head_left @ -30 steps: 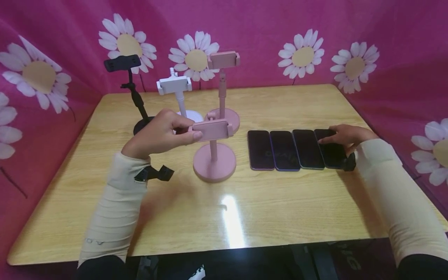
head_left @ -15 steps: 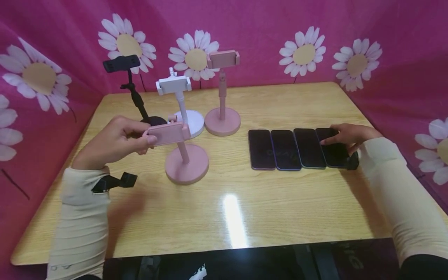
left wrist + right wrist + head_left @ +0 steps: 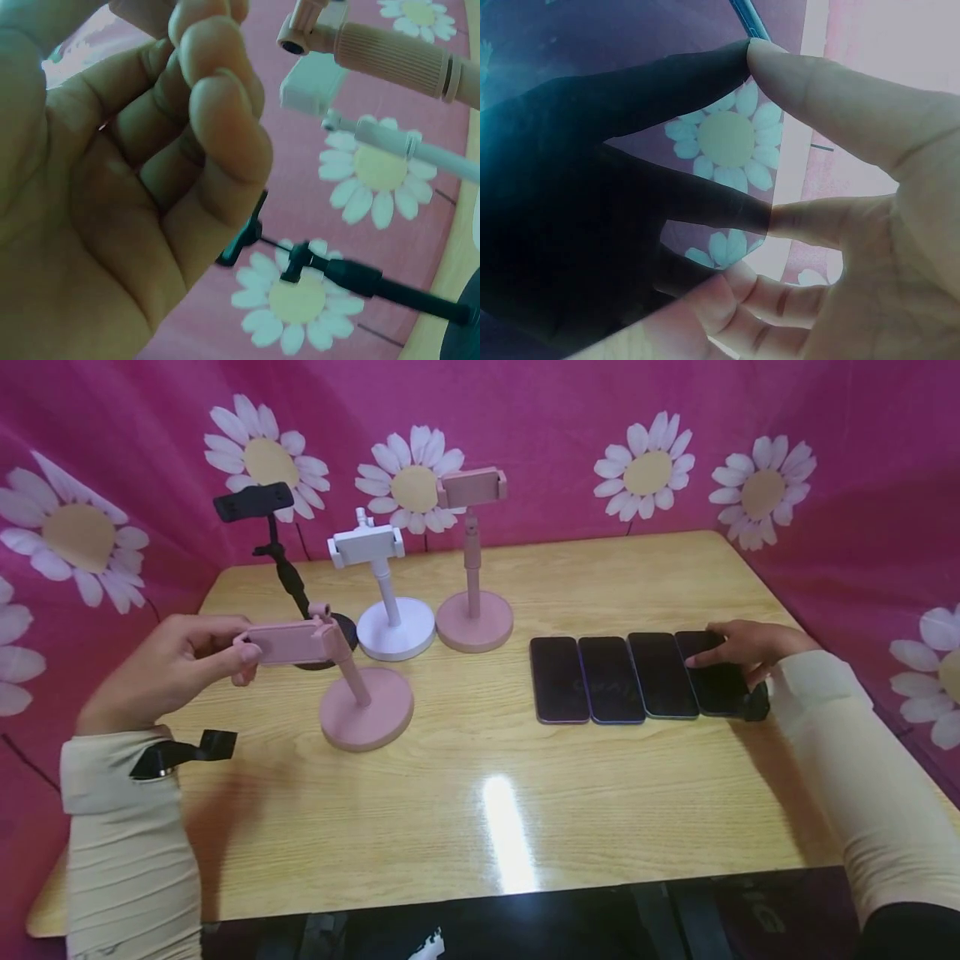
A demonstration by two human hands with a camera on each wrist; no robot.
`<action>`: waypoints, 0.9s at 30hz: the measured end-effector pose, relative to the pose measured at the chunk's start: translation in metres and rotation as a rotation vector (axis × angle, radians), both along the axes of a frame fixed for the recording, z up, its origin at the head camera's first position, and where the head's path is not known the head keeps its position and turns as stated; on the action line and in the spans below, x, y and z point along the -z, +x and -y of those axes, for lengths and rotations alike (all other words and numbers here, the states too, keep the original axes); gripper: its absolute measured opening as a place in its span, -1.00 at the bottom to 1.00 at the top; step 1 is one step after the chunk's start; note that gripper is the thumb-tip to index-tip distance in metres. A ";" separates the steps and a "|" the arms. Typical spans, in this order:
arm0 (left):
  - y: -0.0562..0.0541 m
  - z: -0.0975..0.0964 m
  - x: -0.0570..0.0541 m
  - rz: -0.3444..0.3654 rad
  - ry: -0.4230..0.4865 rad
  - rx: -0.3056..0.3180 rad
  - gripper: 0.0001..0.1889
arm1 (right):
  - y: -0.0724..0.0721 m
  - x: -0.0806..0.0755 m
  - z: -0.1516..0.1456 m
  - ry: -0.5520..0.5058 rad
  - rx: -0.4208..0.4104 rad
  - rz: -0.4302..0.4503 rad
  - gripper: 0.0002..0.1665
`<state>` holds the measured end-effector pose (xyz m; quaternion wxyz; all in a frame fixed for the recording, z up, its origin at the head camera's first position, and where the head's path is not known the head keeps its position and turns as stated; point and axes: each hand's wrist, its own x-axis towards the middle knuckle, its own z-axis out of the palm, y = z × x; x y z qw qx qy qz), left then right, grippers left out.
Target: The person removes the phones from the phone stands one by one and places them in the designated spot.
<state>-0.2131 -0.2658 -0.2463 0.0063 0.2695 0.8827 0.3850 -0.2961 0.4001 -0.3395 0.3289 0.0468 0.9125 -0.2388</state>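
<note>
My left hand (image 3: 161,670) pinches the left end of the holder on a pink phone stand (image 3: 367,710), thumb in front and fingers behind. This stand leans to the left, its round base low over the table. At the right, my right hand (image 3: 757,647) holds the last smartphone (image 3: 716,681) of a row across its far end. In the right wrist view the thumb tip is on the dark glass, and the fingers (image 3: 802,221) meet the phone's edges. Several dark-screened smartphones (image 3: 611,681) lie side by side, long sides nearly touching.
Behind the held stand are a black phone stand (image 3: 288,577), a white one (image 3: 395,631) and another pink one (image 3: 475,620). All stand on the wooden table (image 3: 615,810). A pink cloth (image 3: 547,452) with daisies hangs around the table. Its front edge lies near my body.
My left hand has carried the pink phone stand leftward, away from the phones, and it has tipped to the left. My right hand and the smartphones have stayed in place.
</note>
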 end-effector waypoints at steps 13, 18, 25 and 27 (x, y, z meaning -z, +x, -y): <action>-0.016 0.027 0.005 0.092 0.200 -0.035 -0.87 | 0.005 -0.002 -0.003 -0.028 0.015 -0.004 0.36; -0.022 0.033 0.005 0.077 0.172 -0.017 -0.90 | 0.005 -0.001 -0.003 -0.038 0.019 -0.012 0.36; -0.010 0.026 0.002 -0.006 0.048 -0.278 -0.68 | 0.006 -0.002 0.003 0.043 0.003 -0.129 0.31; -0.004 0.016 -0.004 -0.089 0.035 -0.369 -0.62 | 0.006 -0.007 0.009 0.103 -0.011 -0.247 0.25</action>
